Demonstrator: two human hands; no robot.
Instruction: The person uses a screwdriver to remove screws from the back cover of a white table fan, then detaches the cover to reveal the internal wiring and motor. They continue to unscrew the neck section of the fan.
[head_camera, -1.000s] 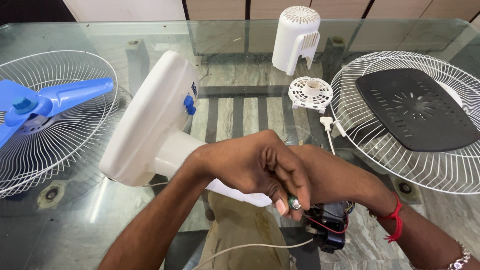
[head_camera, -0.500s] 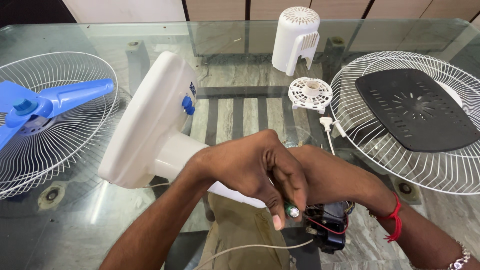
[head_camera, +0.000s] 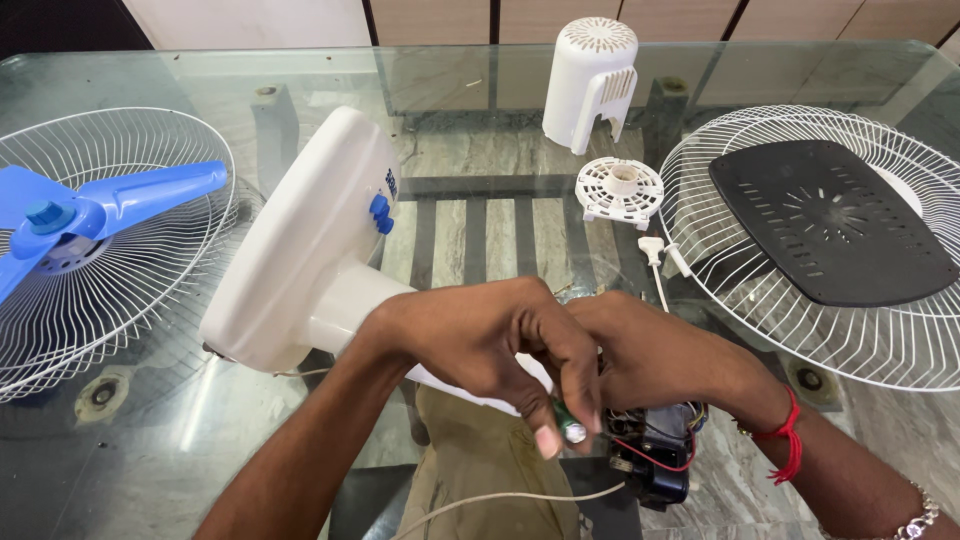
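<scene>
My left hand (head_camera: 490, 350) reaches across in front of my right hand and pinches the green handle of a small screwdriver (head_camera: 568, 425) between thumb and fingers. My right hand (head_camera: 660, 355) lies behind it and grips the black fan motor (head_camera: 655, 450) with red and coloured wires, at the end of the white fan stand (head_camera: 310, 250). The stand lies tilted on its side with its round base to the left and blue buttons (head_camera: 380, 212) on it. A thin white cable (head_camera: 500, 497) runs out below the motor.
A glass table (head_camera: 480, 120) carries a wire guard with a blue fan blade (head_camera: 100, 205) at the left, a wire guard (head_camera: 720, 290) with a black plate (head_camera: 830, 220) at the right, a white motor cover (head_camera: 592, 80), a round white vented part (head_camera: 620, 187) and a white plug (head_camera: 653, 246).
My left hand has turned and dropped slightly, carrying the screwdriver's end down and left. The fan stand has shifted only a little.
</scene>
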